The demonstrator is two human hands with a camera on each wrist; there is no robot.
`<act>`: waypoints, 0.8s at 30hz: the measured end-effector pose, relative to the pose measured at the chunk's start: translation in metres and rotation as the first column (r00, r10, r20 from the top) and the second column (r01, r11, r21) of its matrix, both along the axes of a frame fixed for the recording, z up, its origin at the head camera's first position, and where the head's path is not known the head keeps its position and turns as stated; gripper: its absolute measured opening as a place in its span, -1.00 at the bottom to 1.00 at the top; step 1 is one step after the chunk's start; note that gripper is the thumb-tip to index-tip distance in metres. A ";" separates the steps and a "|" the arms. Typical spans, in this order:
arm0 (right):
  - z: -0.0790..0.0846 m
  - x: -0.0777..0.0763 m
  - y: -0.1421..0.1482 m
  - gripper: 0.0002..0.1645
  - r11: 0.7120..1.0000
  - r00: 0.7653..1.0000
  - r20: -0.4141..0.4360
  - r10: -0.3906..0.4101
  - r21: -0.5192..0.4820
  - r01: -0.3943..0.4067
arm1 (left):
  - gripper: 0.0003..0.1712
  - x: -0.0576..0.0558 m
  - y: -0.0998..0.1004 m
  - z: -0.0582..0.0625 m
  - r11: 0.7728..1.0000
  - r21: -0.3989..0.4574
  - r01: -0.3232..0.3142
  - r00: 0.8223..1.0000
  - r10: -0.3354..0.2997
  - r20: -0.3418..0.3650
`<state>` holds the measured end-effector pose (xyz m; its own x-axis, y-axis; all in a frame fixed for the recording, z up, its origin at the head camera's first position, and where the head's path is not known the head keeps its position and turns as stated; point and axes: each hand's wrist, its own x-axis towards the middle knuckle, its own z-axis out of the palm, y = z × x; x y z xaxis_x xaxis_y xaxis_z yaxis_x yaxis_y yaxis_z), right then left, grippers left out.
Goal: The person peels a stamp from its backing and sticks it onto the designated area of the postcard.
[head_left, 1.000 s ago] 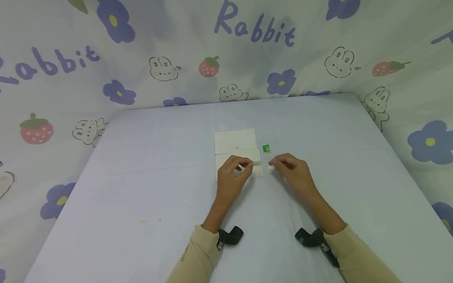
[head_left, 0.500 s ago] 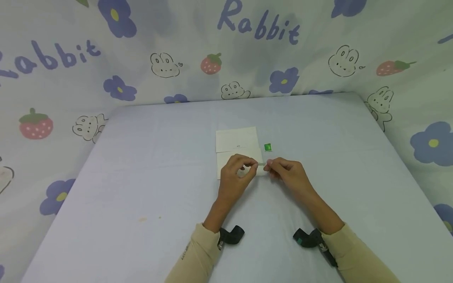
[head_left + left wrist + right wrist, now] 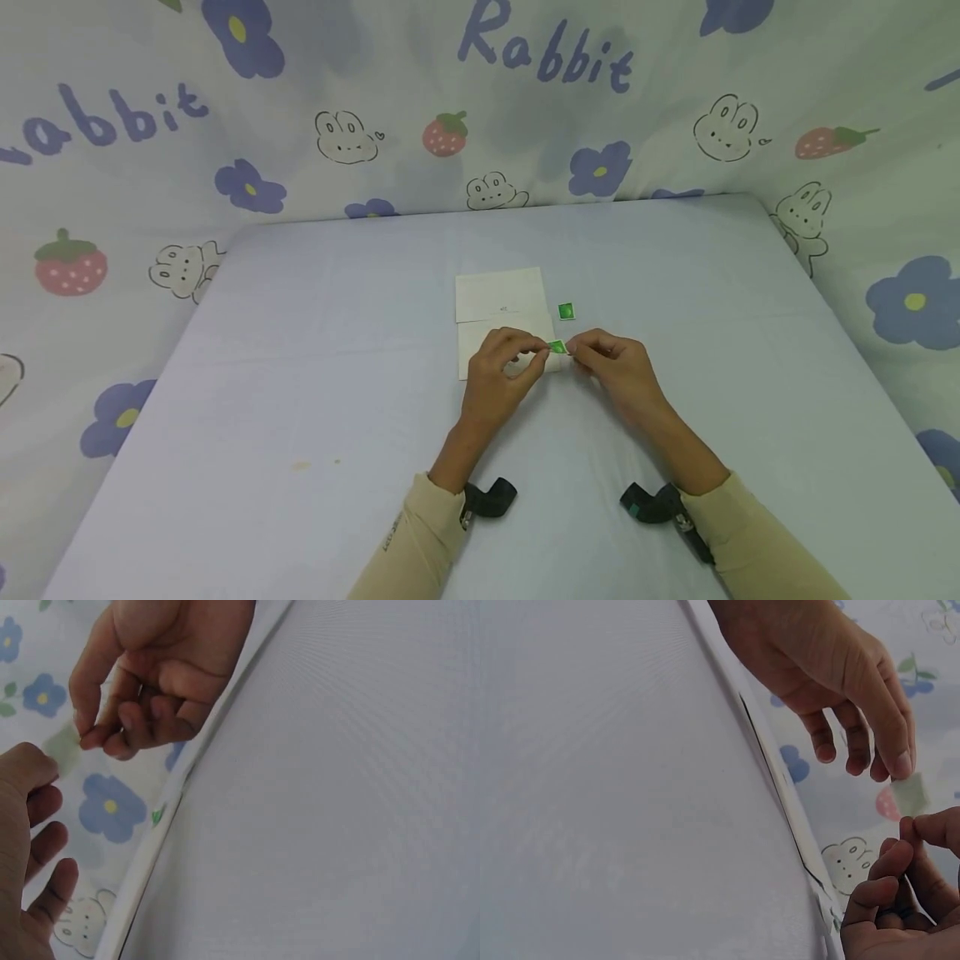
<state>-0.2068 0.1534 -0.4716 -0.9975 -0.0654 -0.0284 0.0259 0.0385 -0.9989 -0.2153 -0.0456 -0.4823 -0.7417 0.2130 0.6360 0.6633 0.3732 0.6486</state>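
A small green square sticker (image 3: 557, 347), white-edged like a stamp, is held up between both hands. My left hand (image 3: 501, 371) pinches its left edge between thumb and forefinger. My right hand (image 3: 621, 367) pinches the right edge with its fingertips. The sticker's pale back (image 3: 910, 795) faces the right wrist camera, and the same pale green square (image 3: 64, 750) shows between the hands in the left wrist view. Below and behind the left hand lies a cream envelope (image 3: 498, 296) with a fold line across it, its lower part partly hidden by that hand.
A second green square sticker (image 3: 566, 311) lies just right of the envelope, beyond the right hand. Everything rests on a table with a pale cloth (image 3: 337, 333). Behind the table hangs a curtain (image 3: 405, 100) printed with rabbits, strawberries and flowers.
My right hand has moved left, up to the left hand, and now pinches the sticker's other edge. The sticker has turned so that its green face shows in the head view.
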 end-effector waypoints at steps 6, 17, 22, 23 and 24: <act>-0.001 -0.001 0.000 -0.66 1.000 0.999 0.040 0.012 -0.027 -0.011 | -0.95 -0.001 0.000 -0.001 1.000 -0.009 0.002 1.000 -0.003 -0.012; 0.000 -0.001 0.000 -0.54 0.998 0.998 0.057 0.041 -0.054 -0.038 | -0.95 0.000 0.000 0.000 0.999 -0.034 0.006 1.000 -0.007 -0.031; 0.000 -0.001 0.001 -0.65 0.998 0.998 0.055 0.039 -0.054 -0.036 | -0.95 -0.001 0.000 0.000 0.999 -0.049 0.000 0.999 -0.002 -0.051; 0.000 0.000 0.001 -0.66 0.998 0.998 0.048 0.039 -0.049 -0.037 | -0.95 -0.001 0.000 0.000 0.999 -0.050 -0.001 0.999 -0.001 -0.052; 0.000 0.000 0.001 -0.67 0.998 0.998 0.040 0.041 -0.041 -0.039 | -0.95 -0.001 0.000 0.000 0.999 -0.050 -0.001 0.999 -0.001 -0.052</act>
<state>-0.2071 0.1542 -0.4718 -0.9920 -0.1073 -0.0659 0.0662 0.0007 -0.9978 -0.2166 -0.0455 -0.4825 -0.7076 0.2459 0.6624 0.6960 0.4045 0.5933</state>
